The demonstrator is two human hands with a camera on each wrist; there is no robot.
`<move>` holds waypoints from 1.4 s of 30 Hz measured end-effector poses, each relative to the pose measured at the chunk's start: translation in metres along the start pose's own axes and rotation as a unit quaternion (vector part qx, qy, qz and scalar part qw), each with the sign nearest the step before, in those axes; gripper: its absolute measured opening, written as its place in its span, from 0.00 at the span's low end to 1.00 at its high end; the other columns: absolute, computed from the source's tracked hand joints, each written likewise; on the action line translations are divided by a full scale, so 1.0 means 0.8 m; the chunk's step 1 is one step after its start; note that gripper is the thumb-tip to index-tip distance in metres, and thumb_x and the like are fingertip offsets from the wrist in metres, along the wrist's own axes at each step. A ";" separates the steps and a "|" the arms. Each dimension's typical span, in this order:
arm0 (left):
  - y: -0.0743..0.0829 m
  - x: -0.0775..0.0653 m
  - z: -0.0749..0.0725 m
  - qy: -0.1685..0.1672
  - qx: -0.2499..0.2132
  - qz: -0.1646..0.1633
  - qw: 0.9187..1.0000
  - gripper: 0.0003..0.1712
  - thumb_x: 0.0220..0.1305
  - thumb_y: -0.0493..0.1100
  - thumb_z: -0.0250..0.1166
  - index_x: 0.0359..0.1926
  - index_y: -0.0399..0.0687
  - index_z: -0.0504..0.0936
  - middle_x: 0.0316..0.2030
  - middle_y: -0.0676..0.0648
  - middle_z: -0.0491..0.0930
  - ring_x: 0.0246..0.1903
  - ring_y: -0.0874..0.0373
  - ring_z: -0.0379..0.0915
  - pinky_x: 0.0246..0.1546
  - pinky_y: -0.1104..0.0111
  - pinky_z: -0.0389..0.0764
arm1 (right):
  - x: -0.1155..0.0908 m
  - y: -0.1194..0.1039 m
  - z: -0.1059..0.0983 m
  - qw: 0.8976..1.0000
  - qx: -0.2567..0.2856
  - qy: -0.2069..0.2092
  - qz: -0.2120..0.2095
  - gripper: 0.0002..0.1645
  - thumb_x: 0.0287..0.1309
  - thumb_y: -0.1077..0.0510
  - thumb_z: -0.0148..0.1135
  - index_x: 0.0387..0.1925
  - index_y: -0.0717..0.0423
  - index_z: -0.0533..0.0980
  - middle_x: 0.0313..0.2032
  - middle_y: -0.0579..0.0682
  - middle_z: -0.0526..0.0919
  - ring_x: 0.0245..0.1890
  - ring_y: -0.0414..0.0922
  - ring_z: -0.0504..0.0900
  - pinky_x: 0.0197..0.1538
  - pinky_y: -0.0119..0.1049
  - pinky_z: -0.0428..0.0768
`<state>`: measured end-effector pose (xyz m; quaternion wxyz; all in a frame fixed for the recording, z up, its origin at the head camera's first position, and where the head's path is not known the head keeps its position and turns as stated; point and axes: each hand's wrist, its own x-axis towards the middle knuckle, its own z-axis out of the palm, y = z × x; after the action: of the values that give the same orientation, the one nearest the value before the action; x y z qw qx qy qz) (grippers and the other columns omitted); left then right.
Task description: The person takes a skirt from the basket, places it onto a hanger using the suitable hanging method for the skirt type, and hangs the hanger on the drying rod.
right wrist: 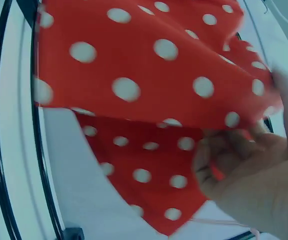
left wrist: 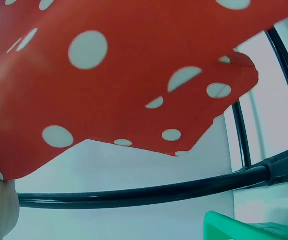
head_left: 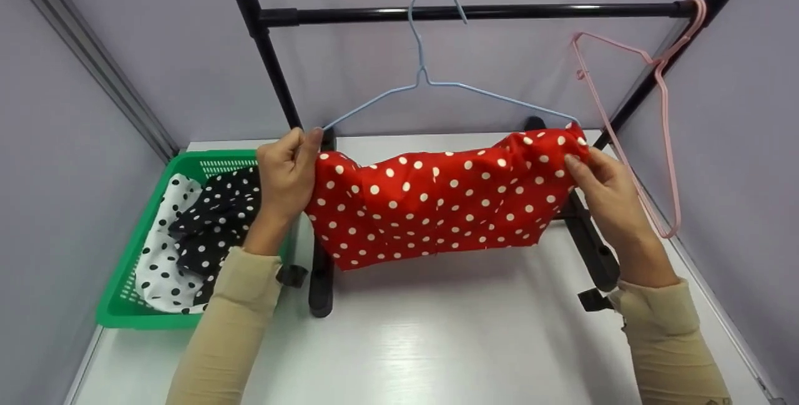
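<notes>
A red garment with white dots (head_left: 437, 199) stretches between both hands, over the lower part of a light blue hanger (head_left: 421, 49). The hanger's hook is at the black rail; whether it rests on it I cannot tell. My left hand (head_left: 287, 174) grips the garment's left edge by the hanger's left end, thumb uppermost. On the other side my right hand (head_left: 608, 199) pinches the cloth just below the hanger's right tip. The right wrist view has the right hand's fingers (right wrist: 214, 160) curled at the cloth's edge, partly under a fold. Cloth fills much of the left wrist view.
A black clothes rack (head_left: 530, 12) stands on the white table (head_left: 406, 342). Pink hangers (head_left: 668, 143) hang at the rail's right end, close to the right hand. At the left, a green basket (head_left: 118, 305) holds white (head_left: 156, 268) and black (head_left: 212, 224) dotted cloths.
</notes>
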<state>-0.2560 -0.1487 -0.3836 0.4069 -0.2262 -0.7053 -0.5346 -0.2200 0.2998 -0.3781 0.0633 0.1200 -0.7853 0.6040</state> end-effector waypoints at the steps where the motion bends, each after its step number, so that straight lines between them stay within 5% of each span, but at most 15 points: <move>1: 0.001 0.000 0.000 -0.002 -0.002 0.000 1.000 0.35 0.74 0.56 0.62 0.14 0.41 0.63 0.09 0.48 0.60 0.12 0.66 0.50 0.14 0.75 0.48 | 0.002 0.000 0.000 1.000 -0.005 0.001 -0.003 0.20 0.74 0.56 0.59 0.61 0.63 0.77 0.47 0.54 0.84 0.46 0.47 0.83 0.52 0.30 0.82; 4: 0.003 0.003 0.000 -0.010 -0.003 0.002 1.000 0.35 0.74 0.55 0.63 0.14 0.41 0.64 0.09 0.48 0.60 0.12 0.65 0.51 0.14 0.75 0.49 | 0.009 -0.002 0.002 0.996 -0.092 0.013 0.000 0.21 0.71 0.52 0.63 0.56 0.63 0.80 0.45 0.55 0.86 0.43 0.45 0.83 0.47 0.29 0.83; 8: 0.003 0.002 0.001 -0.010 0.007 0.005 1.000 0.35 0.74 0.57 0.62 0.14 0.41 0.64 0.09 0.49 0.61 0.11 0.65 0.53 0.14 0.75 0.50 | 0.009 -0.009 0.003 0.958 -0.267 0.102 0.001 0.23 0.67 0.49 0.67 0.53 0.63 0.78 0.44 0.59 0.82 0.44 0.49 0.79 0.45 0.34 0.75; 12: 0.009 -0.004 0.003 0.015 0.026 0.012 0.999 0.35 0.74 0.57 0.62 0.15 0.42 0.64 0.09 0.49 0.61 0.11 0.65 0.53 0.13 0.76 0.51 | -0.002 -0.023 0.021 0.933 -0.324 0.153 -0.036 0.21 0.67 0.55 0.65 0.52 0.67 0.75 0.45 0.63 0.78 0.44 0.56 0.79 0.45 0.40 0.69; 16: 0.022 -0.009 0.013 0.037 0.045 0.013 0.998 0.34 0.74 0.56 0.62 0.15 0.42 0.64 0.09 0.50 0.61 0.11 0.63 0.53 0.14 0.75 0.50 | -0.013 -0.036 0.053 0.950 -0.290 0.097 -0.067 0.20 0.71 0.54 0.62 0.53 0.67 0.76 0.44 0.59 0.81 0.41 0.51 0.81 0.42 0.34 0.75; 21: 0.038 -0.018 0.032 0.042 0.050 0.007 0.998 0.32 0.74 0.53 0.62 0.16 0.43 0.64 0.10 0.50 0.61 0.11 0.62 0.54 0.14 0.74 0.52 | -0.013 -0.034 0.084 0.976 -0.210 -0.057 -0.021 0.31 0.75 0.47 0.58 0.68 0.62 0.66 0.59 0.57 0.77 0.56 0.52 0.81 0.56 0.45 0.82; 24: 0.048 -0.027 0.044 0.034 0.041 -0.003 0.999 0.29 0.74 0.46 0.64 0.16 0.44 0.65 0.10 0.51 0.61 0.11 0.62 0.55 0.14 0.73 0.52 | -0.008 -0.024 0.097 0.986 -0.130 -0.107 0.002 0.35 0.75 0.51 0.58 0.74 0.56 0.57 0.65 0.56 0.71 0.64 0.51 0.77 0.62 0.49 0.79; 28: 0.061 -0.042 0.065 0.023 0.021 -0.017 0.999 0.27 0.74 0.45 0.63 0.17 0.44 0.66 0.11 0.51 0.62 0.12 0.63 0.57 0.14 0.72 0.54 | 0.001 -0.015 0.111 0.993 -0.029 -0.114 0.012 0.38 0.75 0.54 0.57 0.77 0.53 0.52 0.69 0.53 0.66 0.70 0.49 0.70 0.68 0.47 0.73; 33: 0.076 -0.068 0.088 0.021 0.007 -0.020 1.000 0.27 0.76 0.49 0.60 0.19 0.45 0.67 0.12 0.51 0.64 0.14 0.62 0.59 0.15 0.71 0.56 | 0.009 -0.014 0.126 0.997 0.034 -0.061 0.016 0.40 0.76 0.51 0.55 0.78 0.55 0.50 0.70 0.55 0.61 0.70 0.52 0.68 0.72 0.51 0.68; 37: 0.087 -0.090 0.102 0.031 0.016 -0.009 0.999 0.23 0.75 0.42 0.63 0.20 0.45 0.68 0.15 0.50 0.64 0.16 0.62 0.59 0.16 0.72 0.57 | -0.011 -0.025 0.151 1.000 0.006 -0.026 0.016 0.42 0.76 0.48 0.55 0.79 0.54 0.48 0.70 0.56 0.60 0.70 0.53 0.68 0.71 0.51 0.69; 42: 0.104 -0.101 0.119 0.038 0.029 -0.014 0.999 0.17 0.72 0.34 0.62 0.24 0.45 0.72 0.20 0.51 0.65 0.19 0.63 0.60 0.18 0.73 0.60 | -0.033 -0.041 0.176 0.996 -0.075 -0.048 0.027 0.46 0.74 0.44 0.57 0.79 0.52 0.45 0.67 0.57 0.65 0.69 0.53 0.69 0.68 0.55 0.73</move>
<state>-0.1789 -0.0226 -0.4116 0.4322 -0.1842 -0.7077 -0.5277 -0.1797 0.1588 -0.3905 0.0181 0.1230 -0.8337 0.5381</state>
